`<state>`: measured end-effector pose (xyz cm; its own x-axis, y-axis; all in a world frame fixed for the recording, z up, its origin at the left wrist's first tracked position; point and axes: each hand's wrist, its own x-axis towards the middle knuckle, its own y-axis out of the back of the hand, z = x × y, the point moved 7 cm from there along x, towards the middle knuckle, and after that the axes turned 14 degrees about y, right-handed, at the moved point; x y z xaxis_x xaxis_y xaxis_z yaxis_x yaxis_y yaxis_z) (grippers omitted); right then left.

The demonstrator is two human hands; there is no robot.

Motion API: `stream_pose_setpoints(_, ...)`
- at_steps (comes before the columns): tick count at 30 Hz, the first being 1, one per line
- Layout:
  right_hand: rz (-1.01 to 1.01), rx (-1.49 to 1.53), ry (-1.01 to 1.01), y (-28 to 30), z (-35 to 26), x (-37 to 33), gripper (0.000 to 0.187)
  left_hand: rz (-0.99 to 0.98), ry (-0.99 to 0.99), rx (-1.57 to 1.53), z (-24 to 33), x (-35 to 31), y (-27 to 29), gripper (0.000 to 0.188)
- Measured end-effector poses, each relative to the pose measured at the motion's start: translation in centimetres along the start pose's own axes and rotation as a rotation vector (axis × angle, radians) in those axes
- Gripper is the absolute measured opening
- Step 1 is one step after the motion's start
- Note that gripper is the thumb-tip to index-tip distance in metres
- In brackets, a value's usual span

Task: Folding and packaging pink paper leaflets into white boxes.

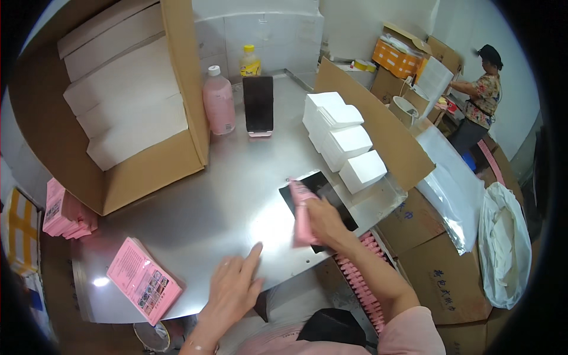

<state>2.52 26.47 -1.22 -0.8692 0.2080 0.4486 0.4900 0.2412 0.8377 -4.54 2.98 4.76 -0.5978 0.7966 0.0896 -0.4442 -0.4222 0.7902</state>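
Observation:
My right hand [326,220] is closed around a pink packet [303,219], held on edge over a black mat [325,188] on the metal table [236,195]. My left hand [235,283] is over the table's near edge, fingers apart and index finger stretched out, holding nothing. To its left lies a stack of pink printed packets or wrappers [145,281]. Beyond the mat, several stacks of folded white paper [343,139] stand beside an upright cardboard flap [378,133].
A large open carton [157,186] of white paper stacks stands at left. Behind are a pink bottle [219,100], a yellow-capped bottle [250,61] and a phone [258,105] on a stand. Pink packets [365,284] fill a box below right. A co-worker [482,97] stands far right.

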Motion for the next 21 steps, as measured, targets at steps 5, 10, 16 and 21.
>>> stream_pose_setpoints(5, -0.273, -0.234, -0.063, 3.3, -1.3, -0.8, 0.023, 0.288, 0.026, 0.078, -3.9, -4.6, 5.9, 0.023)
stream_pose_setpoints(10, 0.27, -0.648, 0.001, 11.4, 2.3, -0.2, 0.025, 0.792, 0.441, 0.565, -13.3, -11.6, 14.6, 0.029)
stream_pose_setpoints(16, 0.263, -0.646, -0.096, 11.5, 4.5, -1.0, 0.013, 0.507, 0.376, 0.206, -12.7, -7.5, 12.4, 0.014)
stream_pose_setpoints(21, 0.36, -0.509, -0.047, 11.7, 5.1, -1.2, 0.015, 0.228, -0.178, 0.111, -2.2, 0.0, 0.0, 0.017)
